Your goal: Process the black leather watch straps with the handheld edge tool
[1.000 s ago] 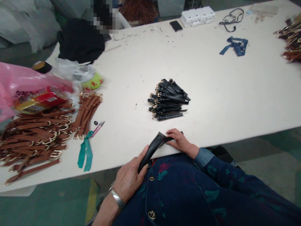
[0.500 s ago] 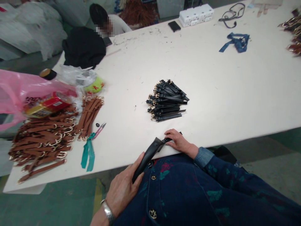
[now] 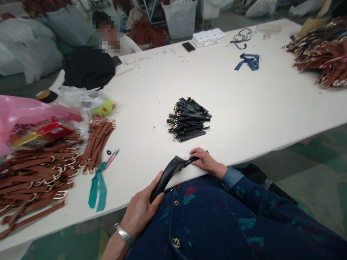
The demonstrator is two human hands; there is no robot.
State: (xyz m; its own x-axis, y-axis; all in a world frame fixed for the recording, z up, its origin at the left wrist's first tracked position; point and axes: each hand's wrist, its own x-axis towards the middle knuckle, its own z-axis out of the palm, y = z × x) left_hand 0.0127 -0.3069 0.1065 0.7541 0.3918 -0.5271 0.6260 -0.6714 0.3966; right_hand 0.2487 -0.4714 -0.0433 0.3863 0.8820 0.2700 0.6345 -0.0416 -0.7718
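Note:
My left hand (image 3: 142,207) is closed around the lower end of a wide, curved black leather strap (image 3: 168,176), which slants up to the right over the table's near edge. At its upper end, a small black buckle strap (image 3: 188,162) meets or joins it; the exact connection is too small to make out. My right hand (image 3: 206,161) pinches that small strap between thumb and fingers. Just beyond my hands lies a fanned pile of similar small black buckle straps (image 3: 189,121) with gold-coloured buckles.
On the white table (image 3: 141,144), brown straps (image 3: 35,173), pink-handled thread snips (image 3: 111,159) with teal ribbon and a pink bag (image 3: 35,108) lie left. Farther off are a phone (image 3: 188,47), white boxes (image 3: 208,37) and blue cloth (image 3: 249,61). More straps (image 3: 322,54) lie right; a person sits opposite.
The view has tilted up, showing more of the far side and the right-hand strap pile. Both hands keep their hold, with the wide strap bent slightly more.

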